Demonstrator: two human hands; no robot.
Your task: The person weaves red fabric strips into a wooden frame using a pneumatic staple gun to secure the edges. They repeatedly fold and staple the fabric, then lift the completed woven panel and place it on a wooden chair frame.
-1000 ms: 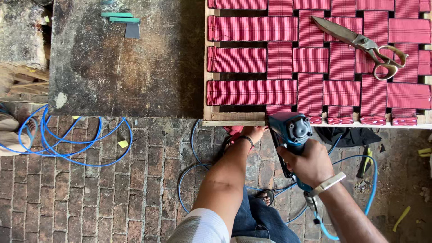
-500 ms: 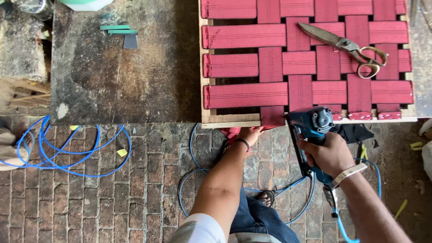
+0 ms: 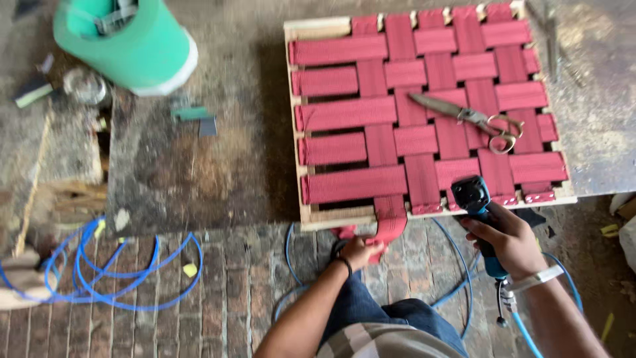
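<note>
a loose tail of red webbing strap (image 3: 389, 225) is being pinched by the left hand (image 3: 358, 254) just off the near edge of the wooden frame (image 3: 318, 215). the blue pneumatic stapler (image 3: 478, 212) is being gripped by the right hand (image 3: 510, 242), fingers wrapped tight. if tension's being lost, slack could get stapled in, or a staple misfired near those fingers.

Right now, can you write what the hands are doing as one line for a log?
left hand: pulls red strap end | right hand: grips blue staple gun | scissors: lying on webbed frame
</note>
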